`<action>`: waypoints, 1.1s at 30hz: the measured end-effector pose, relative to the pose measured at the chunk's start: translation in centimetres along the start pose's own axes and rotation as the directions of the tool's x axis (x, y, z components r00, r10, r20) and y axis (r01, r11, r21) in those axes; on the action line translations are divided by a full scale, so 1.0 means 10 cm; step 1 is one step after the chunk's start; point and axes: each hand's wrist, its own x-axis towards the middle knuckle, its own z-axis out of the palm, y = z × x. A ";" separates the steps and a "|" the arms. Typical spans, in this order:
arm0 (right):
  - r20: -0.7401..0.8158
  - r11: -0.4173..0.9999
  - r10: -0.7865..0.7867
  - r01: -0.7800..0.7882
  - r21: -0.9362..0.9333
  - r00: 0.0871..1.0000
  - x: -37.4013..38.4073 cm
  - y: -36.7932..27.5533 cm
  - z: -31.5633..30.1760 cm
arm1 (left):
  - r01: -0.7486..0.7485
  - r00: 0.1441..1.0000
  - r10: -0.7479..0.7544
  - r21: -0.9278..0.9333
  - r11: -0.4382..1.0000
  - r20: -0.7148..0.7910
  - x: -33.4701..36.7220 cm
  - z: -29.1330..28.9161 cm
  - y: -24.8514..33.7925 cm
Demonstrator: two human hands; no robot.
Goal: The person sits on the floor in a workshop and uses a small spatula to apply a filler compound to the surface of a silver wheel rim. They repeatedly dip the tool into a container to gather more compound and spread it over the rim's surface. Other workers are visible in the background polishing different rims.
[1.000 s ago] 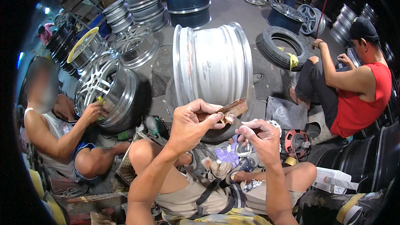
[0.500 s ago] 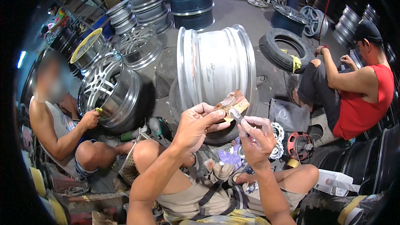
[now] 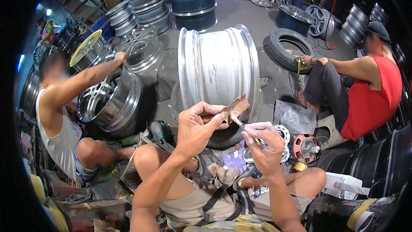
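My left hand (image 3: 195,129) pinches a thin brown card-like piece (image 3: 238,105), stained and smeared, between thumb and fingers. In my right hand (image 3: 265,144), dusted white, is a small narrow spatula-like tool (image 3: 236,119). Its pale, smeared tip is at the card's lower edge, and the exact contact is hard to make out. Just beyond both hands stands a large wheel rim (image 3: 219,64) on its side, with a whitish, patchy barrel and shiny lips. A dark tyre (image 3: 223,140) lies under the rim, partly covered by my hands.
At left a person in a white tank top (image 3: 56,116) holds a chrome wheel (image 3: 112,99). A person in a red top (image 3: 371,99) sits at right, one hand at a tyre (image 3: 281,51). Stacked rims (image 3: 148,0) stand behind; a red reel (image 3: 304,148) lies near my right knee.
The card has tilted to a steeper angle, with the tool against its lower edge. The left co-worker's hand moved up to the wheel's top; the right co-worker's arm now reaches to the tyre.
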 end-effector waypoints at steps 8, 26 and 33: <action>0.014 0.994 0.077 -0.078 0.077 0.997 0.01 0.06 -0.01 | -0.010 1.000 0.010 0.006 1.000 0.020 0.02 -0.03 0.00; 0.275 0.681 0.480 -0.551 0.482 0.833 -0.08 0.09 -0.07 | 0.040 0.999 -0.039 -0.076 0.996 0.021 0.04 -0.06 0.05; -0.143 0.994 -0.106 0.107 -0.004 0.984 0.03 0.08 0.08 | 0.269 0.963 -0.260 -0.327 0.906 0.072 0.04 -0.03 0.00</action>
